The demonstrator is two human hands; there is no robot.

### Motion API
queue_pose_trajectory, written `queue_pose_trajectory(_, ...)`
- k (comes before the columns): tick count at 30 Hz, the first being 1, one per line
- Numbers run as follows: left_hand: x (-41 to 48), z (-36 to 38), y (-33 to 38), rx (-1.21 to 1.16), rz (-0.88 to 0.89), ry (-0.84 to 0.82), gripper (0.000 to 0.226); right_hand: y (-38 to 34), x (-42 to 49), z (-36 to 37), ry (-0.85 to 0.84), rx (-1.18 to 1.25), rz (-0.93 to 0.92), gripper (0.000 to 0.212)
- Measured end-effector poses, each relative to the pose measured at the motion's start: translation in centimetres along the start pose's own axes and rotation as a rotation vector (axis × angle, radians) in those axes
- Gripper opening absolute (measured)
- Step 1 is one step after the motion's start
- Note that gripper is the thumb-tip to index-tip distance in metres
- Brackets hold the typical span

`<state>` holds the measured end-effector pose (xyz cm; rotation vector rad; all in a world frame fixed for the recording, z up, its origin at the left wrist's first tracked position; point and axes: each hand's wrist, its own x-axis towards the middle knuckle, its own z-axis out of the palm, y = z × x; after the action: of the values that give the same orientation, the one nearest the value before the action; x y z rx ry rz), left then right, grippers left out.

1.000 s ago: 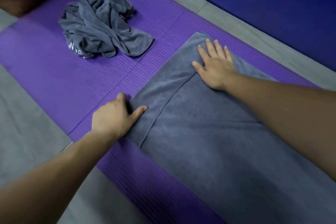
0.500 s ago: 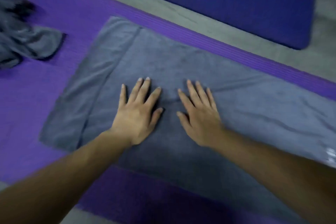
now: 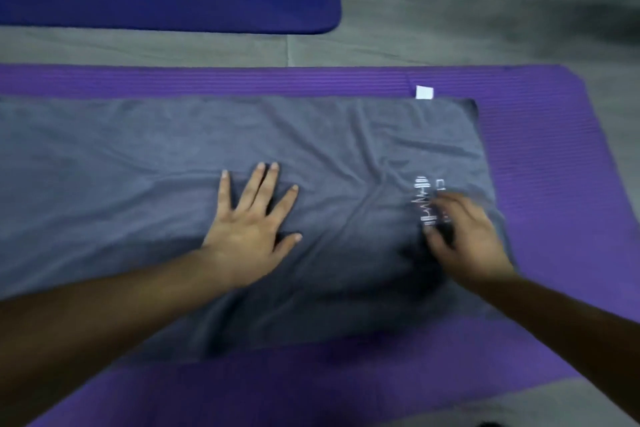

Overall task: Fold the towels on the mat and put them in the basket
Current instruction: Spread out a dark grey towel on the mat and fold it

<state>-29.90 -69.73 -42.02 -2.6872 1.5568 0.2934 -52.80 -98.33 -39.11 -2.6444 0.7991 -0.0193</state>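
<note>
the left hand (image 3: 249, 229) is pressed flat, fingers apart, on the grey towel (image 3: 138, 166), probably to smooth it for folding. the right hand (image 3: 467, 236) is blurred; its grip cannot be told. the towel is spread on the purple mat (image 3: 554, 166).

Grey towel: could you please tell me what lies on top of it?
The left hand lies flat on it; the blurred right hand covers part of its white logo, hiding the rest.

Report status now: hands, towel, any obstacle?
Left hand flat, pressing grey towel. Right hand blurred over white logo, grip unclear. Towel spread on purple mat, wrinkled, nothing lying on it.
</note>
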Motion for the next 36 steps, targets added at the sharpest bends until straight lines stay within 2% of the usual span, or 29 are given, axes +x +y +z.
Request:
queue_pose_trajectory(2, 0.7, 0.4, 3.6, -0.040, -0.073, -0.008, 0.079, 2.9, -0.7, -1.2, 0.067, 0.013, 0.206, 0.053)
queue_pose_trajectory(5, 1.1, 1.0, 8.6, -0.087, -0.169, 0.033, 0.075, 6.4, -1.7, -2.5, 0.044, 0.065, 0.474, 0.053)
queue_pose_trajectory(8, 1.6, 1.3, 12.5, -0.110, -0.203, 0.052, 0.073, 8.5, -2.9, -3.0, -0.007, 0.145, 0.630, 0.043)
queue_pose_trajectory(11, 2.6, 1.4, 14.3, -0.106, -0.225, 0.057, 0.076, 9.3, -3.7, -2.8, -0.019, 0.186, 0.708, 0.037)
queue_pose_trajectory(15, 2.8, 1.6, 14.7, -0.080, -0.251, 0.072, 0.080, 9.3, -4.5, -2.5, 0.017, 0.132, 0.649, 0.039)
queue_pose_trajectory(23, 3.7, 1.7, 15.7, -0.018, -0.283, 0.074, 0.083, 11.1, -6.5, -1.8, 0.069, 0.187, 0.513, 0.023)
queue_pose_trajectory(32, 5.7, 1.4, 17.2, -0.058, -0.305, 0.077, 0.086, 11.3, -7.1, -3.8, -0.023, -0.083, 0.485, 0.034)
queue_pose_trajectory(36, 7.9, 0.7, 16.7, -0.126, -0.351, 0.112, 0.084, 10.8, -4.0, -4.4, 0.051, 0.063, 0.460, 0.036)
